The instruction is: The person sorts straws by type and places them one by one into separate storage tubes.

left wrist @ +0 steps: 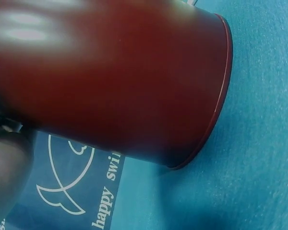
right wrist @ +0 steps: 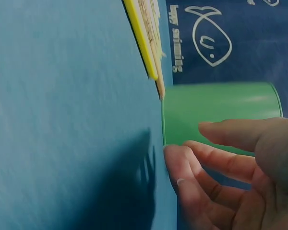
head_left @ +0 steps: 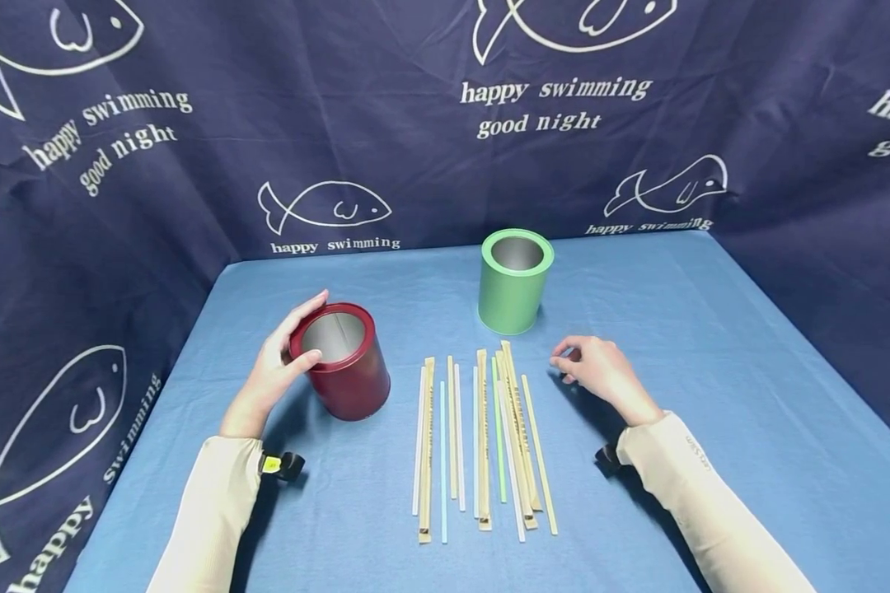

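Note:
My left hand (head_left: 270, 371) grips the red can (head_left: 352, 383) at the left of the table, its thumb over the near part of the rim and its fingers around the far left side. The can is open-topped and leans slightly; its base edge shows in the left wrist view. Over the table, to the right of several straws (head_left: 482, 445), hovers my right hand (head_left: 601, 371). Its fingers are loosely bent, and the right wrist view shows a gap between thumb and fingers with nothing held. Behind the straws stands an upright green can (head_left: 512, 301), apart from the right hand.
The straws lie roughly parallel, pointing away from me; some are in paper sleeves (head_left: 484, 461), others bare, including a green straw (head_left: 500, 445) and a blue straw (head_left: 443, 461). A blue cloth (head_left: 742, 395) covers the table. Dark fabric with fish prints (head_left: 415, 123) encloses the back and sides.

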Demonstrator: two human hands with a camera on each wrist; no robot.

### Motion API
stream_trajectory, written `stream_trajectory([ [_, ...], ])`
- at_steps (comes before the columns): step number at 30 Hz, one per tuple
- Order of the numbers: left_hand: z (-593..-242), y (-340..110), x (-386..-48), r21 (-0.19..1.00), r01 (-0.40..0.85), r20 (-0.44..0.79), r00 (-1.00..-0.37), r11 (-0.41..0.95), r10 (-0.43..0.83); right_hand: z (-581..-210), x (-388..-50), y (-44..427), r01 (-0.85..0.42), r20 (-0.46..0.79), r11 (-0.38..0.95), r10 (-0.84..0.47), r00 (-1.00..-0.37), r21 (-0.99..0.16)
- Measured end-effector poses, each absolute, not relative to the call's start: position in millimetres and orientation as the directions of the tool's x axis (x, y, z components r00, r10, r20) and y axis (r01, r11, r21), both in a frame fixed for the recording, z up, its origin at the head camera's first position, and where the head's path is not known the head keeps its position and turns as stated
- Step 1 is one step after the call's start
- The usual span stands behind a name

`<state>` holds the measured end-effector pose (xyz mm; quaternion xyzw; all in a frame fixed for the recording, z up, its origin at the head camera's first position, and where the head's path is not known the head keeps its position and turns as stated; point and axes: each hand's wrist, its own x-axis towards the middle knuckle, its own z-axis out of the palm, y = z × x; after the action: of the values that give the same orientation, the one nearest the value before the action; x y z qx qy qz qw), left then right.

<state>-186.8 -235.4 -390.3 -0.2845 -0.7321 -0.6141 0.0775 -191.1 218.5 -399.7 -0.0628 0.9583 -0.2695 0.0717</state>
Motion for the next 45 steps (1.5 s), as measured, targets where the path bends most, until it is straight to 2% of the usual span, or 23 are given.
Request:
stream_trajectory([
  [11,-390.9,-235.6,-187.6,0.852,0.515,0.462,-0.826,0.098,0.322,-398.6,-179.9,197.5,-0.11,-0.132,0.774,-0.243,-0.961,-0.624],
  [30,-388.8,-236.4,-186.0,0.867,0.483,0.426,-0.845,0.12,0.322,-404.4,-171.2,173.8,-0.16,-0.12,0.805,-0.275,-0.954,-0.571],
  [45,-390.2,-236.0,-187.6,0.871,0.482,0.43,-0.843,0.099,0.322,-408.5,-170.6,171.2,-0.143,-0.148,0.841,-0.254,-0.956,-0.522],
])
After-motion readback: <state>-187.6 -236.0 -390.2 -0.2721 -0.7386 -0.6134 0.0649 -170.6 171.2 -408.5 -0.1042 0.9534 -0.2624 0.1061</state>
